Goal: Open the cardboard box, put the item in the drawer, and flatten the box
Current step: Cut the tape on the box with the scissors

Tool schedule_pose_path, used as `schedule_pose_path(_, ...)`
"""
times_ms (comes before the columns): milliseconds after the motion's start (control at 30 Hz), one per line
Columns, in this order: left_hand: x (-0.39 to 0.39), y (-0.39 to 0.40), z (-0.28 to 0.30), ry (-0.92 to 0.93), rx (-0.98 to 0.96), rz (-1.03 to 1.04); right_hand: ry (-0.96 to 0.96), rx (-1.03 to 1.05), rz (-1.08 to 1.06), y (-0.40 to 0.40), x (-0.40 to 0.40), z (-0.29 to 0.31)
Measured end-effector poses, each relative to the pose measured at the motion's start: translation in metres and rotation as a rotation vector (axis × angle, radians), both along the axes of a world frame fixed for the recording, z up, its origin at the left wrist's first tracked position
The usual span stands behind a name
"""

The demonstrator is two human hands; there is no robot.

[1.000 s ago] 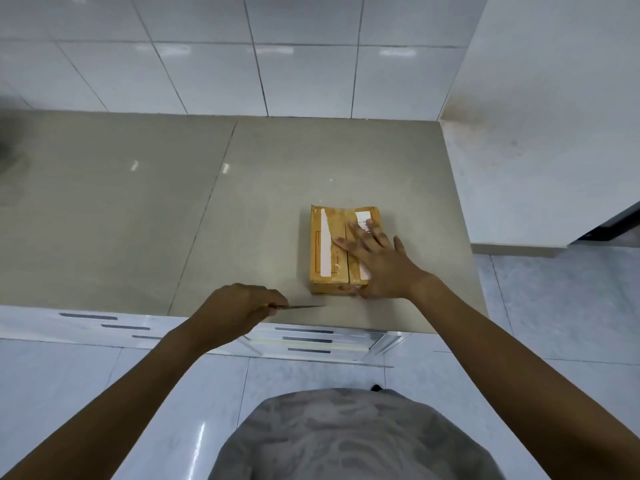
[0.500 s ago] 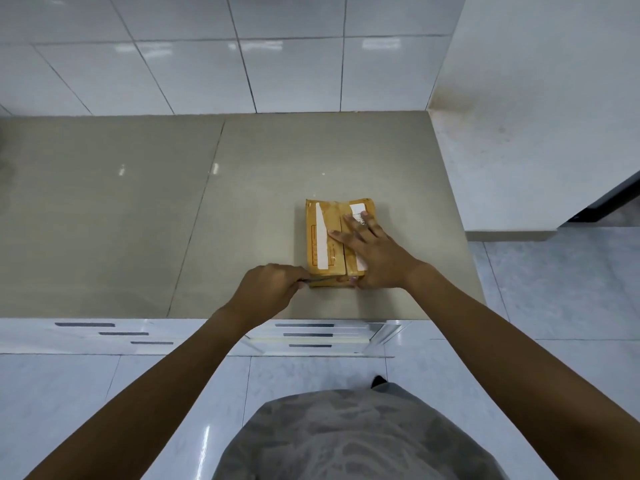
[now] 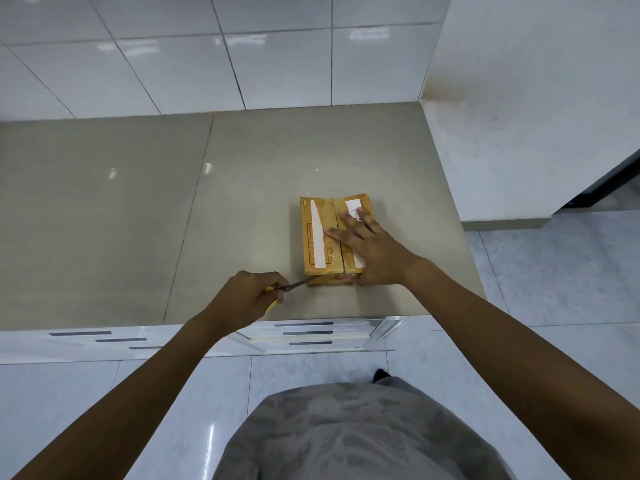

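A small tan cardboard box (image 3: 320, 233) with white tape strips lies closed on the beige counter (image 3: 138, 209), near its front right corner. My right hand (image 3: 369, 251) lies flat on top of the box, fingers spread, pressing it down. My left hand (image 3: 247, 294) is closed around a cutter (image 3: 298, 284) with a yellow handle. Its thin metal blade points right and touches the box's near left edge. Drawers (image 3: 308, 332) with dark slot handles sit below the counter's front edge.
A white tiled wall (image 3: 207, 53) rises behind the counter. A white cabinet or appliance side (image 3: 540, 98) stands to the right. More drawer fronts (image 3: 100, 339) run along the left. The floor is glossy white tile.
My left hand moved right and forward from the counter's front edge, bringing the blade up to the box's near edge. My right hand stayed on top of the box.
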State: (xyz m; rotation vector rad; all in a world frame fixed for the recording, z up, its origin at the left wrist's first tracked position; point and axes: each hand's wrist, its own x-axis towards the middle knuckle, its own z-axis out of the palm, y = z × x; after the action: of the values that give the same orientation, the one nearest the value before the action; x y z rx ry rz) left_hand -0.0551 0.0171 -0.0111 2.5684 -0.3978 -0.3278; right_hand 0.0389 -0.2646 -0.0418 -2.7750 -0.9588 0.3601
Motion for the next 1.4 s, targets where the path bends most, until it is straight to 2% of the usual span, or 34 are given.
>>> schedule_pose_path(67, 0.002, 0.005, -0.001, -0.108, 0.073, -0.053, -0.005, -0.009, 0.003, 0.000, 0.000, -0.002)
schedule_pose_path(133, 0.006, 0.004, -0.001, -0.295, 0.176, -0.123, -0.003, -0.007, -0.001, 0.001, 0.000, -0.002)
schedule_pose_path(200, 0.009, -0.007, 0.000, -0.360, 0.161, -0.176, 0.001, 0.001, -0.005, 0.001, 0.000, -0.001)
schedule_pose_path(300, 0.010, -0.022, -0.002, -0.296, 0.074, -0.176, -0.008, 0.005, -0.006, 0.000, 0.000, -0.002)
schedule_pose_path(533, -0.003, 0.003, -0.003, -0.233, 0.111, -0.148, 0.000, 0.015, -0.012, 0.000, -0.001, -0.001)
schedule_pose_path(633, -0.003, 0.007, -0.005, -0.155, 0.099, -0.070, 0.016, 0.025, -0.019, 0.000, -0.001, 0.002)
schedule_pose_path(833, 0.003, -0.021, -0.006, -0.078, -0.114, -0.067, 0.016, 0.018, -0.028, 0.002, -0.003, 0.001)
schedule_pose_path(1033, 0.011, -0.039, -0.006, -0.192, -0.007, -0.163, 0.024, 0.025, -0.033, 0.001, -0.002, 0.003)
schedule_pose_path(1167, 0.003, -0.013, -0.004, -0.073, 0.049, -0.080, 0.031, 0.041, -0.035, 0.001, -0.002, 0.002)
schedule_pose_path(1400, -0.013, -0.004, -0.006, 0.180, -0.268, 0.173, 0.024, 0.058, -0.022, -0.001, -0.001, 0.000)
